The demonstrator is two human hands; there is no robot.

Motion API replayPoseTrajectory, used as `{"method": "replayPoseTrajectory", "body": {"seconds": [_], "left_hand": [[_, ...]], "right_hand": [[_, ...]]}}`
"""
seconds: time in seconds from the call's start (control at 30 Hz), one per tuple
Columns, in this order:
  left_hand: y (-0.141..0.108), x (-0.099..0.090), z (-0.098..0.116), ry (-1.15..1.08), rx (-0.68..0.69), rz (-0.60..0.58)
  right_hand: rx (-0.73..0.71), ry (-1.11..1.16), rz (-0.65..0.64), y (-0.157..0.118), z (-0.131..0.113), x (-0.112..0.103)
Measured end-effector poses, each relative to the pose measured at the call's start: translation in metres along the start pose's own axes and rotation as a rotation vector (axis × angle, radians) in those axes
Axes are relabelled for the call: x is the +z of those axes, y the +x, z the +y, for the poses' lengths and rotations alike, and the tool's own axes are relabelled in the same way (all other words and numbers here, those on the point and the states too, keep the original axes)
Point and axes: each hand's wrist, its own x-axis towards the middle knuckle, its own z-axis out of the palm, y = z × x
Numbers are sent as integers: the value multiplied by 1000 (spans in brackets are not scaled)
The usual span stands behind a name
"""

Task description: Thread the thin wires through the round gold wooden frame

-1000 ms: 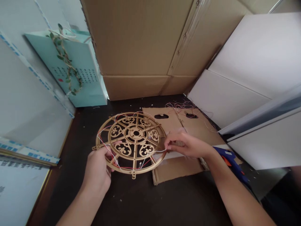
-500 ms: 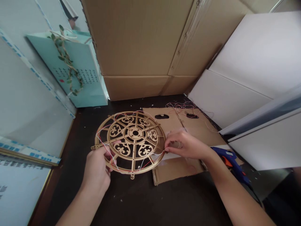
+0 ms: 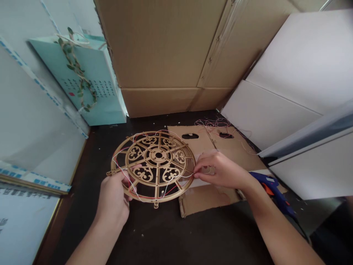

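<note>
My left hand (image 3: pixel 113 200) grips the lower left rim of a round gold openwork frame (image 3: pixel 157 173), which has spokes and a central hub and is held just above the table. Thin white and red wires (image 3: pixel 180 176) run across and around the frame. My right hand (image 3: pixel 222 171) sits at the frame's right rim, its fingertips pinched on the wires there. Part of the frame's rim is hidden behind my left fingers.
A cardboard sheet (image 3: pixel 204 149) with cut slots lies on the dark table (image 3: pixel 193 235), with a tangle of thin wires (image 3: pixel 212 125) at its back edge. A blue hot glue gun (image 3: pixel 271 187) lies to the right. Cardboard (image 3: pixel 160 48) and white panels (image 3: pixel 298 73) wall the back and right.
The gold frame has tilted slightly in my left hand. My right hand has shifted only a little and stays at the rim with the wires.
</note>
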Motion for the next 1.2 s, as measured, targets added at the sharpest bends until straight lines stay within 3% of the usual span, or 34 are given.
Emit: {"method": "replayPoseTrajectory", "body": {"seconds": [0.33,0.63,1.0,1.1,1.2], "left_hand": [[-3,2,4,10,25,-8],[-4,0,2,33,26,34],[-6,1,3,4,30,23],[-9,3,4,-16,8,53],[-11,3,6,-39,-12,54]], "right_hand": [[4,-71,38,1,-1,3],[-13,29,-41,-2,-4,-7],[30,-27,63,-1,-5,-6],[97,-9,51,0,-3,-2],[212,149,29,1,2,1]]}}
